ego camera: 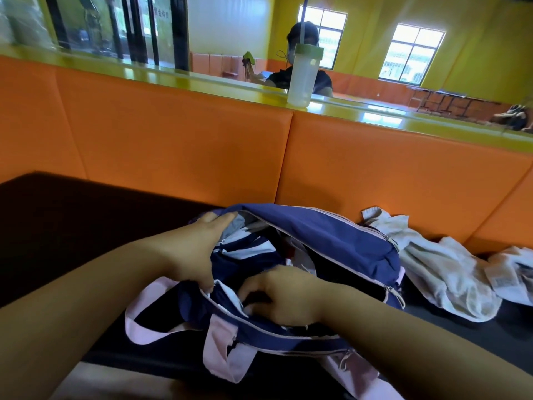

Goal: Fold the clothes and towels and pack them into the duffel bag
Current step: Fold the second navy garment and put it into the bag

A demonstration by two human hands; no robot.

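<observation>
The navy nylon duffel bag with pink trim [331, 235] lies open on the black padded mat [72, 226] right in front of me. Its pink webbing handles [219, 350] spill off the near edge. I judge this to be the packing step: a navy-and-white striped garment [251, 249] is already inside, and I'm settling the contents.

My left hand [187, 255] is spread wide across the left end of the opening. Its fingers lie fairly straight against the far flap and the thumb is against the near rim, holding the mouth apart. My right hand [285, 295] is down inside the bag with the fingers curled. The tips are at a fold of white cloth [227, 295] just inside the near rim, and I cannot tell whether they pinch it or only push it down.

To the right of the bag, close beside it on the mat, a crumpled heap of white towels [438, 272] lies unfolded. I judge the next move calls for freeing my right hand, reaching right for one towel and flattening it to fold, with the bag kept open.

Beyond the mat stands the orange padded wall [173, 140]. On the ledge above it is a translucent plastic bottle with a green lid [302, 73].
</observation>
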